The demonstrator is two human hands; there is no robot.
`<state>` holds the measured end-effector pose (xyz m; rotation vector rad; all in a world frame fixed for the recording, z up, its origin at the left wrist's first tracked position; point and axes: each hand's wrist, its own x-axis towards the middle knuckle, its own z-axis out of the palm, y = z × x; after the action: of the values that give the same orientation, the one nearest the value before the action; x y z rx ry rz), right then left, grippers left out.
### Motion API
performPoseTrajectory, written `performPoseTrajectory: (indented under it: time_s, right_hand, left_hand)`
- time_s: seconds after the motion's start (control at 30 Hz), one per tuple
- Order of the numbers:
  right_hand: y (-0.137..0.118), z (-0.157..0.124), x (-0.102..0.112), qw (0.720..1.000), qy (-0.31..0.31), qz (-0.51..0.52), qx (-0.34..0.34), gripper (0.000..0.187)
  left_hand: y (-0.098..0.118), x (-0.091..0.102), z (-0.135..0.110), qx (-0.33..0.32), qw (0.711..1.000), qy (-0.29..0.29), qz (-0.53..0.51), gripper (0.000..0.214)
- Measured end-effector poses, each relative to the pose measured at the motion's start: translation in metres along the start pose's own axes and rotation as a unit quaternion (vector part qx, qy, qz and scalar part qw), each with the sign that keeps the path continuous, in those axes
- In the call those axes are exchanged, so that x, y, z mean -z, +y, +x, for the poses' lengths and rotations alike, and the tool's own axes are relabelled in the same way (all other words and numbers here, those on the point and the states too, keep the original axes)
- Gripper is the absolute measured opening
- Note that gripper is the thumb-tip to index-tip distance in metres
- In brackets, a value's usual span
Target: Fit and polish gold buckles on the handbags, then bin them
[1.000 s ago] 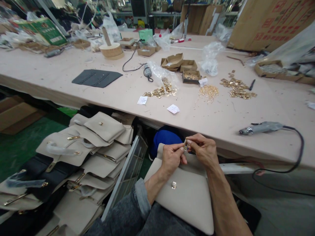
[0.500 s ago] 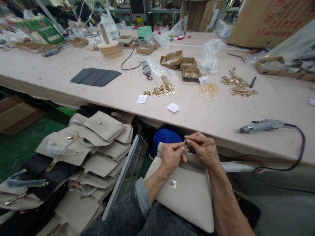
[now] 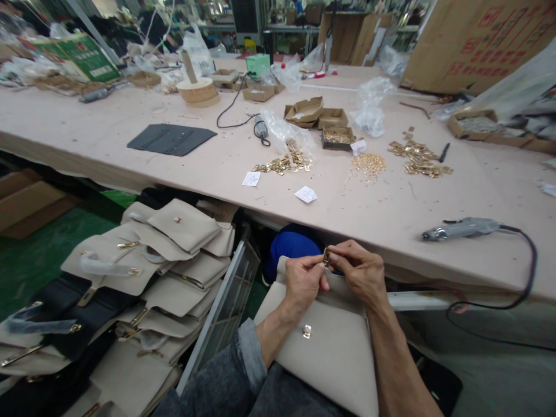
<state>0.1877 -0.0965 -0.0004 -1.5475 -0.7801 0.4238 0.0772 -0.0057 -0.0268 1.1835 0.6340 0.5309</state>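
Note:
A cream handbag (image 3: 330, 347) lies across my lap, with a small metal turn lock (image 3: 307, 331) on its front panel. Above its upper edge, my left hand (image 3: 303, 281) is closed in a pinch at a small gold metal plate (image 3: 326, 256). My right hand (image 3: 359, 271) pinches the same plate from the other side, thumb and fingertips together. The plate sits by the edge of the bag's flap; whether it is fixed to the flap is hidden by my fingers.
Cream and black bags (image 3: 174, 272) are piled at my left beside a metal rack (image 3: 217, 313). On the table (image 3: 195, 179) lie gold plates (image 3: 419, 153), tiny gold fasteners (image 3: 369, 165), small cardboard boxes (image 3: 337, 138), and a corded electric screwdriver (image 3: 463, 229) near the front edge.
Both hands stay at the bag's edge, shifted slightly lower in view. The gold plate has turned a little and shows more clearly between the fingertips.

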Motion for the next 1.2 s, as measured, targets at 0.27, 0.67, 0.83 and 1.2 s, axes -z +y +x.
performPoseTrajectory:
  time_s: [0.27, 0.67, 0.83, 1.2]
  right_hand:
    - [0.004, 0.000, 0.001, 1.000, -0.017, 0.014, -0.009, 0.017]
    - [0.012, 0.000, 0.003, 0.999, -0.029, 0.010, 0.011, 0.014]
    - [0.009, 0.003, 0.002, 1.000, -0.031, 0.000, -0.005, 0.018]
    - [0.005, 0.010, -0.005, 0.997, -0.033, 0.034, -0.064, 0.021]
  left_hand:
    - [-0.002, 0.000, 0.000, -0.002, 1.000, 0.002, -0.012, 0.027]
    - [-0.007, -0.002, -0.003, -0.009, 1.000, 0.026, -0.014, 0.026]
    - [-0.002, -0.004, -0.006, 0.003, 0.999, 0.047, -0.025, 0.025]
    - [0.001, -0.004, -0.007, 0.014, 0.999, 0.030, -0.019, 0.023]
